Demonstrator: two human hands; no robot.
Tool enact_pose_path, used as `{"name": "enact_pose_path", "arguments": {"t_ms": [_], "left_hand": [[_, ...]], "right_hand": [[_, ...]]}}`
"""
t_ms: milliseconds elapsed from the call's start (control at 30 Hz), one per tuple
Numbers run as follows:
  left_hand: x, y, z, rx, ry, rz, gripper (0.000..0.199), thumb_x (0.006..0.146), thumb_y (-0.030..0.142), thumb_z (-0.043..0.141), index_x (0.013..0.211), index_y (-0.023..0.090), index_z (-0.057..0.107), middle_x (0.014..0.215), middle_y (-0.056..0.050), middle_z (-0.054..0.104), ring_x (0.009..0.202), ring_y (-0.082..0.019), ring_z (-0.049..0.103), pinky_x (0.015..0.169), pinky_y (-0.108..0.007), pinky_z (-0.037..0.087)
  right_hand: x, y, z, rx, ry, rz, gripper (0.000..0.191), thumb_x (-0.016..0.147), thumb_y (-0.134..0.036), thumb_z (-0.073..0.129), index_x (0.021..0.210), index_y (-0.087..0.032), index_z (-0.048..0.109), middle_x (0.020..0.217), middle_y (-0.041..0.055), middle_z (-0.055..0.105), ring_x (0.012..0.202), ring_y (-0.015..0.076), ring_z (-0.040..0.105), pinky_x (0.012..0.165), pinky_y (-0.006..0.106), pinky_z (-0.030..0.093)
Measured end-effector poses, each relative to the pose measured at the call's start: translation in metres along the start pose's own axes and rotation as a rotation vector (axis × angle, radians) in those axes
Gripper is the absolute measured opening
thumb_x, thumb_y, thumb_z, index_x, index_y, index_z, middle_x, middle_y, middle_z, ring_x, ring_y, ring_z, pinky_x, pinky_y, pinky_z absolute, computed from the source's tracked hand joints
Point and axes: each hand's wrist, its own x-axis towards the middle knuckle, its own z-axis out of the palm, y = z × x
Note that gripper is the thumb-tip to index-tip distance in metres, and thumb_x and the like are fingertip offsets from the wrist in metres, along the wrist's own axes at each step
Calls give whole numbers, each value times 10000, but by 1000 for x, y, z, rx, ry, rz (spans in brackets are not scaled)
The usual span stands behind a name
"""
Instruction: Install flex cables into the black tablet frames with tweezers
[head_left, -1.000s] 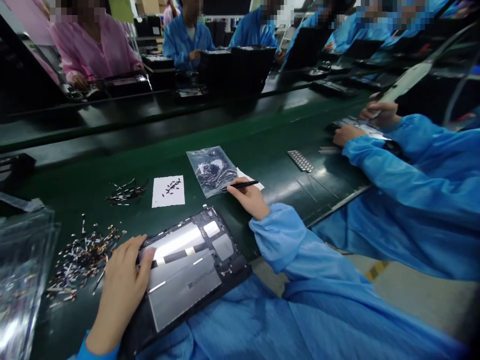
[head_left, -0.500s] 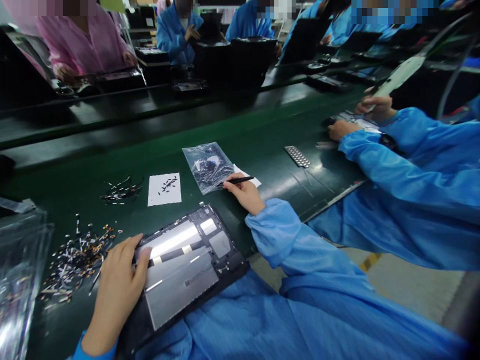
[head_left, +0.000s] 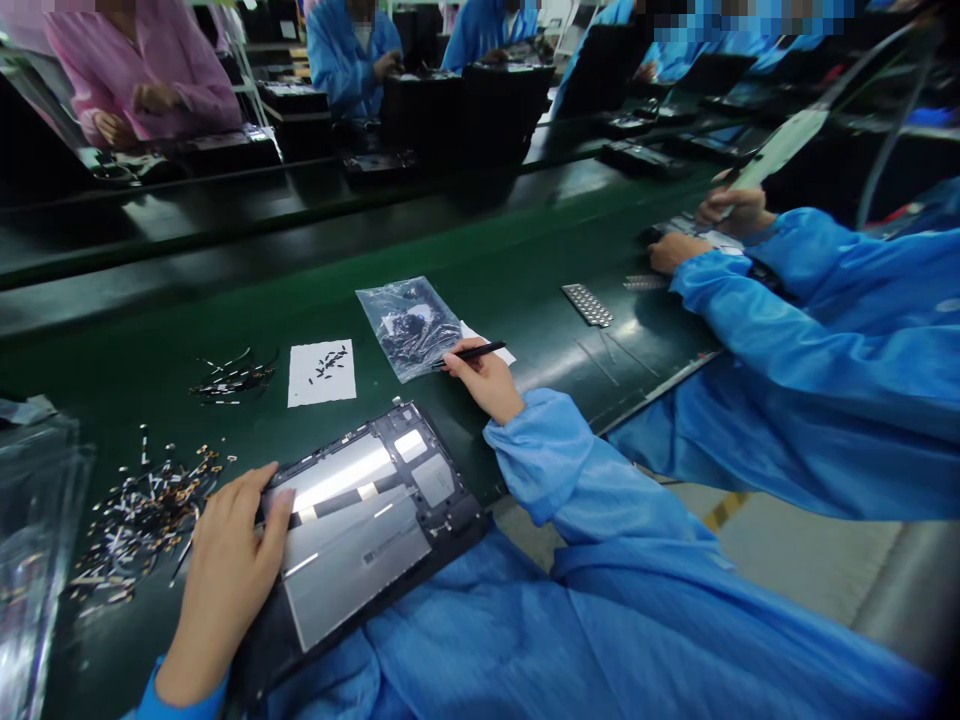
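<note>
My left hand (head_left: pixel 236 575) grips the left end of an opened tablet (head_left: pixel 360 560), thumb on its face and fingers along the far edge. The tablet is tilted, its near side by my lap, with silvery plates and a dark frame showing. My right hand (head_left: pixel 484 378) pinches black tweezers (head_left: pixel 484 350). Their tips are at the near edge of a clear plastic bag (head_left: pixel 409 325) of small dark parts; whether they touch it I cannot tell. A white sheet (head_left: pixel 491 345) lies partly behind that hand.
Loose small flex parts (head_left: pixel 142 520) are heaped left of my left hand. Beyond lie thin black strips (head_left: pixel 232 378) and a white paper (head_left: pixel 300 385) bearing small black pieces. A co-worker's hands (head_left: pixel 679 252) work at the right, near a perforated strip (head_left: pixel 589 305).
The whole view has shifted slightly, so the bench things appear a little further left and up. My hands keep their holds. Across the bench, the pink-sleeved person's hand has lifted.
</note>
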Motion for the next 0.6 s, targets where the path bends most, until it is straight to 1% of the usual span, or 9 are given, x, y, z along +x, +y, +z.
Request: {"name": "enact_pose_path", "arguments": {"t_ms": [100,267,400,500,600], "left_hand": [[0,0,-1,2,-17,-2,634,913,606,317,1173,110,616,1161,-177,652,1112,-325,582,996,-469,439],[0,2,-2,0,-15,-4,638,913,612,314,1177,116,616,1159,-170,654,1113,-324,582,997,-473,438],[0,1,0,-4,-13,-5,632,912,614,319,1171,121,619,1159,-170,654,1107,-328,584,991,-485,443],[-1,0,2,-19,4,9,596,920,592,334,1166,129,616,1157,-171,651,1113,-328,586,997,-497,442],[-1,7,-3,-67,88,34,520,922,554,387,1153,148,618,1213,-174,623,1213,-336,541,1045,-512,406]], "right_hand": [[-1,-2,0,11,9,8,363,752,-555,638,875,-218,583,842,7,626,789,165,626,800,335,502],[0,-6,0,19,10,20,357,703,-539,697,816,-213,605,813,2,631,773,164,602,848,363,481],[-1,-10,-1,90,-5,52,411,686,-592,704,810,-218,586,774,-11,625,759,163,637,804,349,514],[-8,-22,2,169,-39,89,472,660,-641,708,814,-222,555,756,-11,636,738,166,679,716,318,547],[-21,-46,15,250,-133,130,487,652,-643,724,810,-218,546,730,-5,669,688,163,701,637,287,564]]}}
